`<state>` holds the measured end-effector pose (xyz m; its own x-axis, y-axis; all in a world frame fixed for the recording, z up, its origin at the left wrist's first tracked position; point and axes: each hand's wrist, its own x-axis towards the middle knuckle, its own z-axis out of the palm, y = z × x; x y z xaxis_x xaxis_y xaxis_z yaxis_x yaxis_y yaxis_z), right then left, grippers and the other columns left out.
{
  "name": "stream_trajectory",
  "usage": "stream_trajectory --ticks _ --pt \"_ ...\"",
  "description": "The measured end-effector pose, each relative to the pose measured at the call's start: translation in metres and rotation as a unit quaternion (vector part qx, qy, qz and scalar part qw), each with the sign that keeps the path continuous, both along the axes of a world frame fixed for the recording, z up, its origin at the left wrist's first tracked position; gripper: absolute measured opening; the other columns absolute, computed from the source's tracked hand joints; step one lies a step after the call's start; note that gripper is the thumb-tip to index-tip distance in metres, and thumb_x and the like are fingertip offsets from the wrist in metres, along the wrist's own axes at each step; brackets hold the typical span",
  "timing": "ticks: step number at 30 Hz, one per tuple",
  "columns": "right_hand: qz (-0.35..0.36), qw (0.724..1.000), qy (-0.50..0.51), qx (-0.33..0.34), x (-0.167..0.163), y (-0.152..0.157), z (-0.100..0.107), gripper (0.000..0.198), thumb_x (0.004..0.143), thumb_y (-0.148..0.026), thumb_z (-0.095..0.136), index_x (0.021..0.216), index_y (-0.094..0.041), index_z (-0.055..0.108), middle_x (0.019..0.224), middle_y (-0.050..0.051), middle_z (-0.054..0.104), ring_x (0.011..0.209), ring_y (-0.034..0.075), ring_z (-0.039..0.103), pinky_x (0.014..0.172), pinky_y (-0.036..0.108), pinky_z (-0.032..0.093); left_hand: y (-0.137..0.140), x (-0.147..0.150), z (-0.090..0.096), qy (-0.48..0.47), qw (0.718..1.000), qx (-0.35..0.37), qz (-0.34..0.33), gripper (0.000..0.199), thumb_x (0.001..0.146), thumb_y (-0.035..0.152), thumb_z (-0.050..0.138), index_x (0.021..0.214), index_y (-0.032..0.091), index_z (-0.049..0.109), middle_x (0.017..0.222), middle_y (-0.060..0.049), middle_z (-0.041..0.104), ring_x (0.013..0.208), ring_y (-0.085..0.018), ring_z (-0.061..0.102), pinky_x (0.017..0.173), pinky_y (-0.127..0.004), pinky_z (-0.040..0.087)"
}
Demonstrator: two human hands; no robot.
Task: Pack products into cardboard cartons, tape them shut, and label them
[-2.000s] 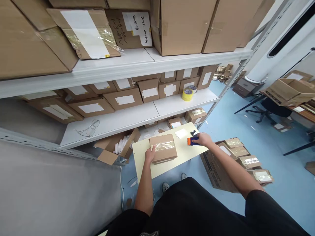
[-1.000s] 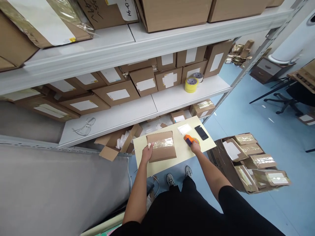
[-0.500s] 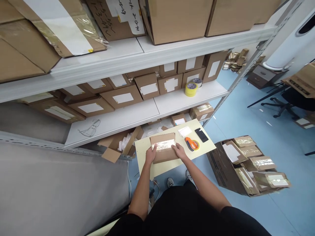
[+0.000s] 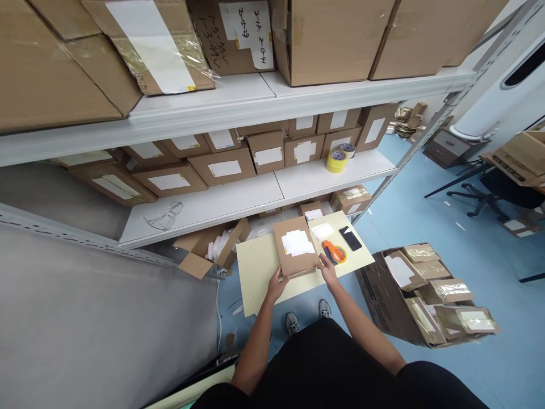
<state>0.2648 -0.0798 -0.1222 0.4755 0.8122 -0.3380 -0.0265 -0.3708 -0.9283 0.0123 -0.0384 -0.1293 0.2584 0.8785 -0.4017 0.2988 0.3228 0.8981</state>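
Note:
A brown cardboard box [image 4: 293, 262] with white labels on its upward face is held over the pale yellow board [image 4: 255, 267]. My left hand [image 4: 277, 283] grips its near left corner. At the near right corner, my right hand [image 4: 327, 269] has its fingers against the edge. Right of the box lies an orange tape dispenser [image 4: 331, 250] with a yellow roll. A black phone [image 4: 350, 238] and white paper labels [image 4: 322, 230] lie beyond it on the board.
Shelves [image 4: 230, 204] ahead carry labelled boxes, yellow tape rolls [image 4: 336, 161] and eyeglasses [image 4: 166, 217]. An open carton [image 4: 215, 250] stands left of the board. On the floor at right, a large carton [image 4: 378, 295] is full of taped boxes. A metal post [image 4: 430, 125] rises at right.
The cardboard box has been turned: its shiny taped face was up before, and now the white-labelled face shows. Both hands have shifted to its near corners. The head view has moved slightly.

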Motion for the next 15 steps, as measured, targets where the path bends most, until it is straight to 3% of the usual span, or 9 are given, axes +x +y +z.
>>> stream_trajectory --ticks 4,8,12,15 --pt "0.012 0.998 -0.054 0.026 0.015 0.006 0.004 0.07 0.073 -0.033 0.06 0.142 -0.02 0.061 0.152 0.012 0.057 0.143 0.032 0.052 0.115 0.049 0.047 0.01 0.001 0.008 0.133 0.984 0.116 0.009 0.086 0.083 0.033 0.073 0.16 0.02 0.038 0.162 -0.014 0.045 0.15 -0.032 0.042 0.122 -0.047 0.039" --pt "0.025 0.991 -0.117 0.061 0.036 0.021 0.022 0.071 0.074 -0.028 0.056 0.145 -0.02 0.059 0.154 0.01 0.056 0.144 0.03 0.051 0.118 0.05 0.044 0.033 0.031 0.023 0.241 0.937 0.247 -0.062 0.071 0.087 0.034 0.068 0.154 0.017 0.049 0.165 -0.014 0.04 0.157 -0.035 0.025 0.128 -0.051 0.027" --pt "0.043 0.98 -0.182 0.073 0.071 0.035 0.035 0.068 0.075 -0.026 0.059 0.143 -0.024 0.061 0.154 0.006 0.056 0.145 0.028 0.049 0.123 0.047 0.037 0.045 0.081 0.026 0.307 0.898 0.271 -0.161 0.065 0.091 0.041 0.064 0.151 0.019 0.055 0.168 -0.012 0.034 0.16 -0.038 0.013 0.128 -0.056 0.021" --pt "0.036 0.973 -0.217 0.073 0.112 0.045 0.037 0.066 0.079 -0.026 0.058 0.145 -0.025 0.059 0.157 0.006 0.053 0.148 0.028 0.045 0.122 0.047 0.038 0.042 0.113 0.022 0.35 0.883 0.261 -0.171 0.068 0.094 0.049 0.06 0.155 0.023 0.05 0.171 -0.01 0.027 0.16 -0.041 0.006 0.127 -0.064 0.011"
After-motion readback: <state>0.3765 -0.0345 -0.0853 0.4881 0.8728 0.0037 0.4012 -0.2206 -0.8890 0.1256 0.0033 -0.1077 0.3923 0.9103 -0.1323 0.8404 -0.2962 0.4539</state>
